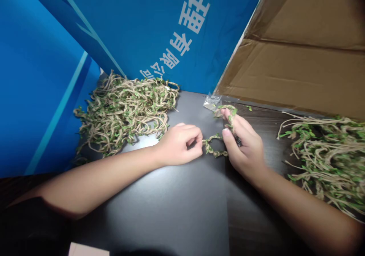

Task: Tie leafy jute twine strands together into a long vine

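Leafy twine strand, tan cord with small green leaves (217, 154): lay between the two hands, over the smooth dark grey sheet (171, 210) near its right edge. The visible loop ran roughly crosswise, left to right, its bow nearest the left fingertips. A further length rose beside the right fingers and bent over above their tips (same piece or another, I couldn't tell).

Left hand (181, 145): thumb and forefinger pressed together, apparently pinching the loop's left end; strand lay directly to the right of that grip. Right hand (248, 145): half-curled, thumb apart from the raised fingertips, twine passing between; how firmly it was clamped, I couldn't tell. Both hands sat close to the loop, the left at one end, the right at the other.

Farther out: tangled heap of tan-and-green twine (128, 111) beyond and left of the left hand; second leafy twine heap (330, 153) right of the right hand, on dark wood-grain surface (251, 225). Small clear plastic packet (211, 103) just beyond the raised twine, by the brown cardboard panel (299, 69).
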